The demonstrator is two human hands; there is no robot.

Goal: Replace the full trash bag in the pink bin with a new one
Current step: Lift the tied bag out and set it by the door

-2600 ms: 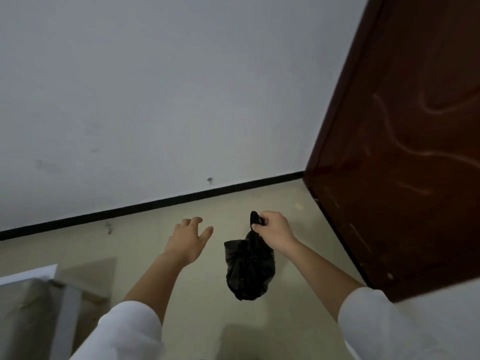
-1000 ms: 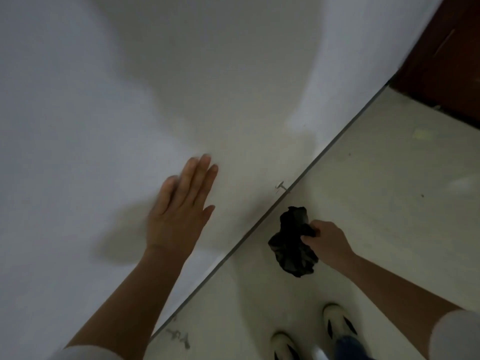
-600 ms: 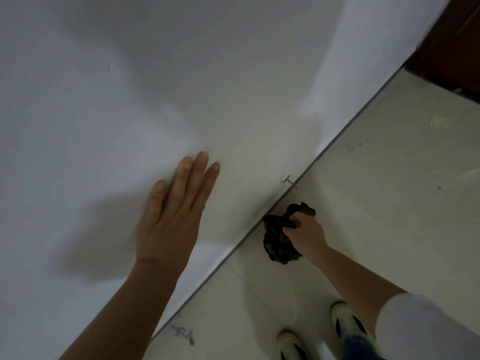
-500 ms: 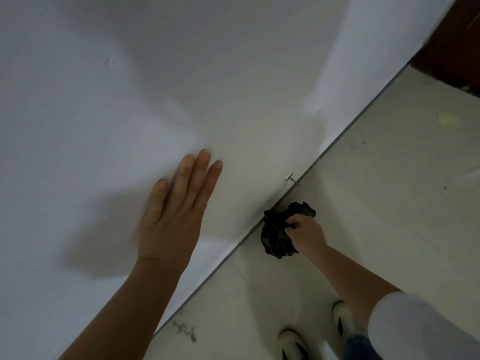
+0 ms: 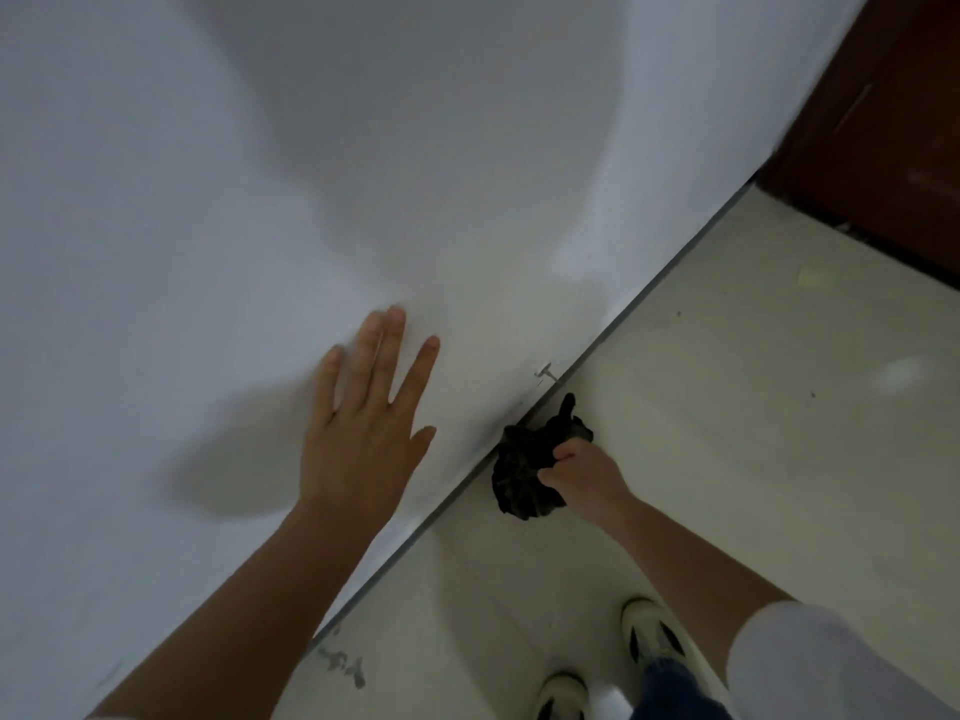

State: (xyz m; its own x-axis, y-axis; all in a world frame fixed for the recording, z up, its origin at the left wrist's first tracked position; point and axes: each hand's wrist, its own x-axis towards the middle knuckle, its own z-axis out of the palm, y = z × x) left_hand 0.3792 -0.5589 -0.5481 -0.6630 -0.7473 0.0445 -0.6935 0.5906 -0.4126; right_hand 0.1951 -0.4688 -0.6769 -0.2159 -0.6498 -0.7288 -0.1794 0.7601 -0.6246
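Black trash bag point(image 5: 524, 472) in right hand point(image 5: 582, 472) (at wall's foot).

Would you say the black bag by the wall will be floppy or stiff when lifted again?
Probably floppy: the black bag is crumpled under the right hand. Likely light, since it looks small beside that hand. It seems unlikely to roll.

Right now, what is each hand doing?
Left hand: open, flat against the wall.
Right hand: closed on the black trash bag, low by the baseboard.
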